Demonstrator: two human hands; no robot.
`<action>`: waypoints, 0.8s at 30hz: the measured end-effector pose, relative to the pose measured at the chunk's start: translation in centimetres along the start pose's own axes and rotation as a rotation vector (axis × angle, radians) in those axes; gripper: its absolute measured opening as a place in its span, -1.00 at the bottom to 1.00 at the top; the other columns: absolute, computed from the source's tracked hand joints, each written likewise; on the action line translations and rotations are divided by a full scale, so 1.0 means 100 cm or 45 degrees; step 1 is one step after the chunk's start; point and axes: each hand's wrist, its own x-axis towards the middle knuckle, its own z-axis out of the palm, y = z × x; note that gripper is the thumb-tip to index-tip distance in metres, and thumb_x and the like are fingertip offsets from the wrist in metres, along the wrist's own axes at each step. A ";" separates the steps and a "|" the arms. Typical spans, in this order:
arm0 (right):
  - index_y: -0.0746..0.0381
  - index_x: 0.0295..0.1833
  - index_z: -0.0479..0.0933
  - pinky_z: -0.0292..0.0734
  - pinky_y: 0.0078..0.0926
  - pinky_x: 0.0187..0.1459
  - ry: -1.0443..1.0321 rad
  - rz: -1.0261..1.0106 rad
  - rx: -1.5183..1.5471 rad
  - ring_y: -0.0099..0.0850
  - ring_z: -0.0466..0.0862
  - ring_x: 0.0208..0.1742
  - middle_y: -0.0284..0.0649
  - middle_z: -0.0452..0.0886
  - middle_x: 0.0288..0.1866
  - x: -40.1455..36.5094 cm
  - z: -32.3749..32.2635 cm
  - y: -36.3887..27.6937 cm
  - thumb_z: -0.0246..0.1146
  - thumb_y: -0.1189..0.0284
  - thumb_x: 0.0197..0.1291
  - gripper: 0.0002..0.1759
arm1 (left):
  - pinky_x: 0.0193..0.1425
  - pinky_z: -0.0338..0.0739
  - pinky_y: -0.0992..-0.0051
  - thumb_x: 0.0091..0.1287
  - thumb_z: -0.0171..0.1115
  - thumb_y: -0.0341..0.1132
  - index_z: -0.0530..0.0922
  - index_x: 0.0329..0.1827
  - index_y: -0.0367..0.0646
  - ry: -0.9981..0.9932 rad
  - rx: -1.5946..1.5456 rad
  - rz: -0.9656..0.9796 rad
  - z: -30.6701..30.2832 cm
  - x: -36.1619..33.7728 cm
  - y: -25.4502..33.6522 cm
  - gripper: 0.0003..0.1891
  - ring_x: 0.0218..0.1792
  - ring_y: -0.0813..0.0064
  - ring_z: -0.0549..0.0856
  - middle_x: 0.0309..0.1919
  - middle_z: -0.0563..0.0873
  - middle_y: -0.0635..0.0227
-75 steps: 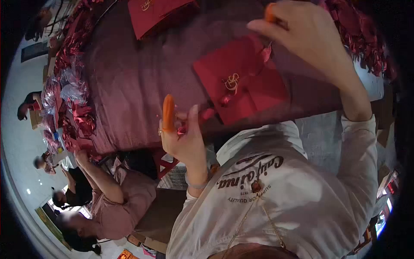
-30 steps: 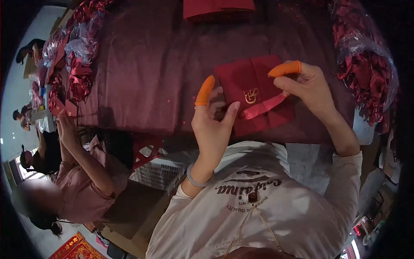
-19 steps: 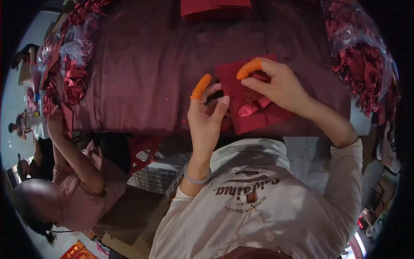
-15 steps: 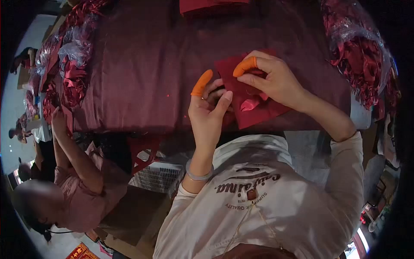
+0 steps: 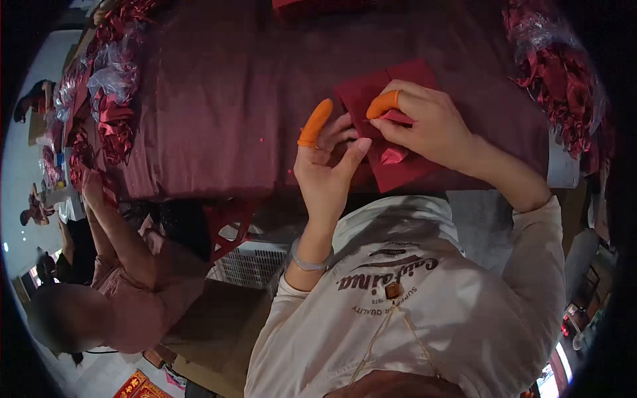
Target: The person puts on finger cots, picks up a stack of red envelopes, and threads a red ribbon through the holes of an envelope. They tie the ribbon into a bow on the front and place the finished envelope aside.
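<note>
A flat red paper piece (image 5: 415, 174), like a card or envelope, is at the near part of the cloth-covered table. Shiny red ribbon (image 5: 394, 154) lies across its face. My left hand (image 5: 326, 166) is at the paper's left edge, its thumb over the edge and the lower fingers partly hidden behind it. An orange finger cot (image 5: 317, 123) covers its raised index finger. Over the paper, my right hand (image 5: 431, 126) pinches a bit of the ribbon between thumb and index finger, which also wears an orange cot (image 5: 383, 105).
Dark red cloth (image 5: 212, 99) covers the table. Bundles of red ribbon in clear plastic lie at its left (image 5: 116, 99) and right (image 5: 554, 79) sides. A red stack (image 5: 318, 5) sits at the far edge. A co-worker (image 5: 139, 285) sits at left, near a white basket (image 5: 249, 265).
Both hands and the paper appear slightly further right in view. The right fingers have shifted on the ribbon, and a loop of it now shows beneath the index finger.
</note>
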 end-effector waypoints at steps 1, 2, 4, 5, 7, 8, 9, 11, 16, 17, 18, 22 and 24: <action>0.27 -0.29 0.52 0.52 -0.36 -0.27 0.034 -0.008 -0.021 -0.22 0.60 -0.26 -0.18 0.54 -0.30 -0.001 0.002 0.001 0.29 0.44 0.02 -0.84 | -0.03 0.52 0.58 0.09 0.33 -0.63 0.30 0.27 -0.25 -0.011 -0.058 -0.007 0.000 -0.001 0.000 -0.36 -0.13 0.55 0.59 -0.01 0.60 0.19; 0.27 -0.30 0.51 0.52 -0.36 -0.29 0.067 -0.013 -0.041 -0.22 0.59 -0.28 -0.19 0.53 -0.31 -0.002 0.004 0.001 0.28 0.45 0.02 -0.85 | -0.03 0.52 0.58 0.09 0.33 -0.63 0.30 0.27 -0.25 -0.014 -0.054 -0.021 0.001 -0.001 -0.001 -0.36 -0.13 0.55 0.59 -0.01 0.60 0.19; 0.27 -0.30 0.50 0.53 -0.37 -0.29 0.087 -0.060 -0.080 -0.23 0.59 -0.30 -0.20 0.51 -0.29 -0.002 0.006 0.003 0.28 0.45 0.01 -0.85 | -0.05 0.51 0.59 0.07 0.34 -0.63 0.30 0.28 -0.25 -0.021 -0.056 0.008 -0.001 0.000 -0.003 -0.34 -0.12 0.54 0.59 0.02 0.60 0.16; 0.28 -0.30 0.49 0.53 -0.38 -0.29 0.107 -0.123 -0.127 -0.23 0.58 -0.31 -0.20 0.50 -0.28 -0.002 0.006 0.004 0.28 0.46 0.01 -0.84 | 0.01 0.53 0.54 0.06 0.31 -0.67 0.30 0.29 -0.25 -0.017 -0.014 -0.022 -0.001 -0.001 0.001 -0.33 -0.09 0.52 0.57 0.03 0.57 0.20; 0.28 -0.31 0.48 0.54 -0.38 -0.29 0.158 -0.205 -0.219 -0.24 0.58 -0.32 -0.21 0.49 -0.27 -0.004 0.009 0.003 0.28 0.46 0.00 -0.84 | 0.01 0.53 0.53 0.06 0.30 -0.68 0.30 0.29 -0.24 -0.018 -0.027 -0.030 -0.001 -0.001 0.000 -0.33 -0.09 0.52 0.57 0.03 0.57 0.20; 0.29 -0.32 0.47 0.55 -0.38 -0.29 0.202 -0.299 -0.312 -0.25 0.58 -0.33 -0.21 0.47 -0.26 -0.005 0.010 0.003 0.29 0.47 0.00 -0.84 | 0.01 0.53 0.53 0.06 0.30 -0.68 0.30 0.29 -0.24 -0.008 -0.044 -0.031 -0.001 -0.001 0.000 -0.33 -0.09 0.52 0.57 0.04 0.57 0.19; 0.29 -0.31 0.46 0.55 -0.38 -0.28 0.206 -0.351 -0.375 -0.27 0.58 -0.31 -0.22 0.46 -0.24 -0.006 0.011 0.003 0.28 0.46 0.01 -0.83 | 0.01 0.53 0.53 0.06 0.30 -0.68 0.30 0.29 -0.24 -0.013 -0.043 -0.035 -0.001 -0.001 0.000 -0.33 -0.09 0.52 0.57 0.04 0.57 0.19; 0.30 -0.31 0.46 0.55 -0.39 -0.27 0.235 -0.307 -0.360 -0.27 0.58 -0.31 -0.22 0.46 -0.25 -0.008 0.014 0.001 0.27 0.46 0.02 -0.84 | 0.01 0.53 0.52 0.05 0.28 -0.71 0.31 0.28 -0.23 0.001 -0.039 -0.043 -0.002 -0.001 0.000 -0.33 -0.09 0.51 0.57 0.04 0.56 0.18; 0.31 -0.34 0.46 0.54 -0.40 -0.28 0.158 -0.106 -0.221 -0.27 0.57 -0.27 -0.22 0.45 -0.26 -0.004 0.012 0.001 0.26 0.48 0.02 -0.85 | -0.03 0.55 0.53 0.04 0.27 -0.72 0.32 0.28 -0.23 0.025 -0.017 -0.044 -0.001 0.000 0.003 -0.33 -0.10 0.50 0.57 0.03 0.57 0.16; 0.31 -0.34 0.46 0.54 -0.40 -0.28 0.159 -0.106 -0.220 -0.27 0.57 -0.27 -0.22 0.45 -0.26 -0.004 0.011 0.001 0.26 0.48 0.02 -0.85 | -0.05 0.55 0.52 0.04 0.27 -0.72 0.32 0.28 -0.23 0.030 -0.019 -0.056 0.000 0.000 0.003 -0.33 -0.11 0.50 0.57 0.03 0.57 0.15; 0.30 -0.35 0.45 0.54 -0.40 -0.28 0.186 -0.209 -0.270 -0.27 0.57 -0.26 -0.22 0.45 -0.26 -0.003 0.011 0.003 0.26 0.49 0.01 -0.86 | -0.05 0.55 0.52 0.04 0.27 -0.72 0.32 0.28 -0.23 0.031 -0.017 -0.058 0.001 -0.001 0.003 -0.33 -0.11 0.50 0.57 0.03 0.57 0.15; 0.28 -0.40 0.42 0.53 -0.40 -0.27 0.216 -0.384 -0.319 -0.28 0.55 -0.24 -0.20 0.44 -0.26 -0.003 0.009 0.004 0.25 0.51 -0.03 -0.87 | -0.06 0.56 0.52 0.03 0.28 -0.72 0.32 0.27 -0.24 0.068 -0.036 -0.055 0.002 -0.002 0.002 -0.33 -0.13 0.51 0.58 0.02 0.57 0.13; 0.28 -0.40 0.42 0.53 -0.40 -0.27 0.219 -0.410 -0.318 -0.28 0.55 -0.23 -0.20 0.44 -0.26 -0.002 0.010 0.006 0.26 0.51 -0.03 -0.87 | -0.06 0.55 0.52 0.02 0.28 -0.72 0.32 0.28 -0.25 0.072 -0.018 -0.072 0.000 -0.003 0.001 -0.32 -0.13 0.51 0.58 0.02 0.57 0.13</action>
